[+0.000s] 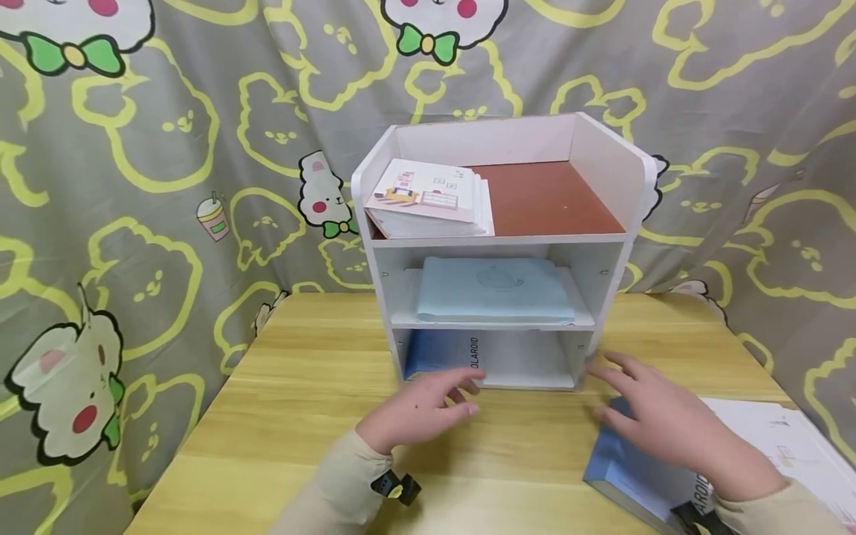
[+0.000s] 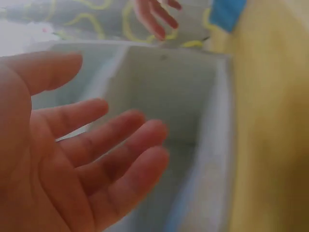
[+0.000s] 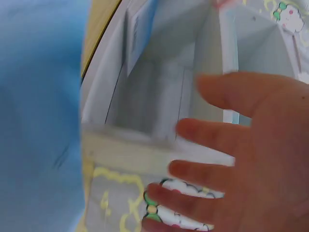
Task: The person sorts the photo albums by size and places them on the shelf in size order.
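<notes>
My left hand (image 1: 428, 405) hovers in front of the bottom compartment of a small white shelf (image 1: 500, 239), fingers loosely extended and holding nothing. Inside that compartment, at its left, lies a blue book (image 1: 438, 353) with part of the word "POLAROID" showing. Over on the right, my right hand (image 1: 658, 412) is spread above a second blue book (image 1: 642, 472) lying on the table; whether it touches the cover cannot be told. In the right wrist view the fingers (image 3: 207, 133) are spread apart beside the shelf's bottom compartment, with nothing between them.
On the shelf's top, to the left, sits a stack of white illustrated cards or booklets (image 1: 431, 197). A light blue folded item (image 1: 495, 290) fills the middle compartment. White printed sheets or a booklet (image 1: 779, 438) lie at the table's right. A patterned grey curtain (image 1: 267, 171) hangs behind the wooden table (image 1: 287, 401).
</notes>
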The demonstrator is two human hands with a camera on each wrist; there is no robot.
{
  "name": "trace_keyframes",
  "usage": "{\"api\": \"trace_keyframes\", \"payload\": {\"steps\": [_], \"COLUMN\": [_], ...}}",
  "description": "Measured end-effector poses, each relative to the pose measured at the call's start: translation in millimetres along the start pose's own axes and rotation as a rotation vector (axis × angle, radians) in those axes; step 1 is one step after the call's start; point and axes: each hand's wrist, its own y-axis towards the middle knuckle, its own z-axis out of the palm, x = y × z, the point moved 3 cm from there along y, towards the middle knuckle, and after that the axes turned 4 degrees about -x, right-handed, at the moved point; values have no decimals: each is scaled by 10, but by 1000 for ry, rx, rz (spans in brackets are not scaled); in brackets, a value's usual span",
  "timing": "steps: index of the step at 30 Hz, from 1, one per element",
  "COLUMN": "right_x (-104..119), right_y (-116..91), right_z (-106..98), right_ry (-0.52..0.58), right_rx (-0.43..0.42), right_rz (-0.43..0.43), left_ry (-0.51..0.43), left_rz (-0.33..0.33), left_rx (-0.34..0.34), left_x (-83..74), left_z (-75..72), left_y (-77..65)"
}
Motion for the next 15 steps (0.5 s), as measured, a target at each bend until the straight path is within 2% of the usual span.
{"api": "trace_keyframes", "payload": {"steps": [3, 7, 10, 12, 15], "right_x": [-148, -265, -307, -321, -321], "right_y": [-106, -219, -265, -272, -261], "right_z": [64, 185, 272, 313, 334], "right_ry": [11, 89, 99, 78, 54], "right_rx": [90, 270, 387, 415, 405], "right_rz": [48, 112, 142, 141, 138], "left_ry": [-62, -93, -108, -130, -162], "left_rz": [-34, -95, -129, -142, -157], "left_rx": [98, 178, 218, 234, 225], "left_x": [114, 238, 302, 333, 355], "left_z": [181, 360, 450, 490, 509], "left_y": [53, 81, 72, 66, 64]}}
